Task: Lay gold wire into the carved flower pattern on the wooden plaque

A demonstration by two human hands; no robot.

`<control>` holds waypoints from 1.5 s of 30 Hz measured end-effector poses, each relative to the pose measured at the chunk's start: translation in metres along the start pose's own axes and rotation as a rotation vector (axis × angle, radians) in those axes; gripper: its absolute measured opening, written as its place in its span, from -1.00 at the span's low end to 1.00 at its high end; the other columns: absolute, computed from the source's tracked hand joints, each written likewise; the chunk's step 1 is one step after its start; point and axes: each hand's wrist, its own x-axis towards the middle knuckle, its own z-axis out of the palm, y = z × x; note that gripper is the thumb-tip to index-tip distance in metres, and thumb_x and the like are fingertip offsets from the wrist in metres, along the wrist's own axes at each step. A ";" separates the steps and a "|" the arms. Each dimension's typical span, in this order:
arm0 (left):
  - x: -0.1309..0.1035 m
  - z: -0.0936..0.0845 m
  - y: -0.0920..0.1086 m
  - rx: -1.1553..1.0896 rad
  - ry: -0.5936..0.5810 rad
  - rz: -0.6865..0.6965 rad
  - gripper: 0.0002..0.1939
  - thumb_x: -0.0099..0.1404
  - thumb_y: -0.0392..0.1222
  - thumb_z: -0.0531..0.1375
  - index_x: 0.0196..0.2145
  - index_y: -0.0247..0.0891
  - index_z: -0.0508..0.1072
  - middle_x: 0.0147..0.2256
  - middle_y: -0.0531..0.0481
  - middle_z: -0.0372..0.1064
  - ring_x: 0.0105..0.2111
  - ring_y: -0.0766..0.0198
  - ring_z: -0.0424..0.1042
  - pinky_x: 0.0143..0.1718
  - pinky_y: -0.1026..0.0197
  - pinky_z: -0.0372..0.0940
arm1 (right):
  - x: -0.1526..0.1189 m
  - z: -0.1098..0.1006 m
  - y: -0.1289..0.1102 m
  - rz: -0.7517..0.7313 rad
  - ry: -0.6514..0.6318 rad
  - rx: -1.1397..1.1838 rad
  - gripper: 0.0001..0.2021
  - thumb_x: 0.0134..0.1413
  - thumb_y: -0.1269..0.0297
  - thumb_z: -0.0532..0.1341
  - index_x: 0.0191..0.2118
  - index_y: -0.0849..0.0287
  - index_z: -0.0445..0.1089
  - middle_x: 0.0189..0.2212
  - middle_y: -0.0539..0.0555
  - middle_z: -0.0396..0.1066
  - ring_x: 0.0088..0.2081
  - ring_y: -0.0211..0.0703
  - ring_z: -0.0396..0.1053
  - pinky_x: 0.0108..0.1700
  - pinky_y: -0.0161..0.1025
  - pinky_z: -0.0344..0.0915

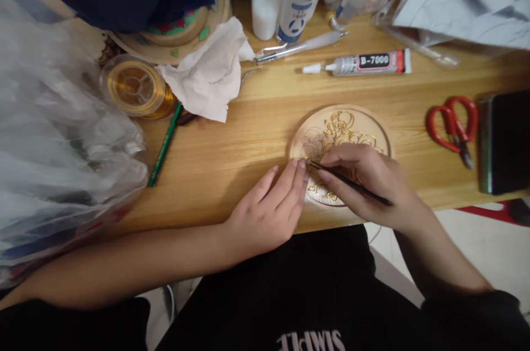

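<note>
A round wooden plate (300,136) lies near the table's front edge, with a drawn pattern and gold wire shapes (340,123) on it. My right hand (364,182) holds black tweezers (356,185), whose tips point left at a small gold piece near the plate's left side. My left hand (271,205) rests at the plate's left rim, its fingers stretched out and the fingertips beside the tweezer tips. Whether the fingertips touch the small gold piece is too small to tell. Part of the plate is hidden under my right hand.
Red-handled pliers (453,127) and a dark box-like object (505,141) lie right. Behind the plate are a B-7000 glue tube (364,62), a clear-handled pen (300,46) and bottles (296,3). Left are crumpled tissue (211,75), a gold wire spool (134,86), a green pencil (164,147) and plastic bags (53,136).
</note>
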 end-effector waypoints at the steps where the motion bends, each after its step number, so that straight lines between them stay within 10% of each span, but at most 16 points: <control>1: 0.000 0.000 0.000 0.002 0.001 -0.001 -0.52 0.34 -0.21 0.09 0.10 -0.64 0.34 0.13 -0.37 0.31 0.16 -0.03 0.30 0.12 0.03 0.26 | 0.001 -0.001 0.000 -0.012 -0.009 0.002 -0.75 0.15 0.48 0.20 -0.08 0.11 0.22 -0.33 -0.01 0.44 -0.33 -0.25 0.45 -0.31 -0.28 0.43; 26: 0.004 -0.003 -0.002 -0.099 0.027 -0.047 -0.63 0.37 -0.33 0.03 0.04 -0.61 0.39 0.08 -0.30 0.38 0.12 0.03 0.36 0.10 0.06 0.29 | -0.015 0.048 -0.030 0.500 0.429 0.094 -0.68 0.12 0.42 0.24 -0.05 0.02 0.20 -0.40 -0.05 0.41 -0.44 -0.27 0.41 -0.43 -0.27 0.38; 45: 0.000 -0.001 -0.004 -0.036 0.020 -0.016 -0.55 0.37 -0.20 0.07 0.10 -0.59 0.36 0.13 -0.30 0.32 0.16 0.04 0.31 0.12 0.06 0.27 | -0.042 0.054 -0.018 0.369 0.657 0.086 -0.70 0.16 0.34 0.22 0.02 0.05 0.29 -0.24 0.08 0.43 -0.28 -0.14 0.48 -0.30 -0.17 0.46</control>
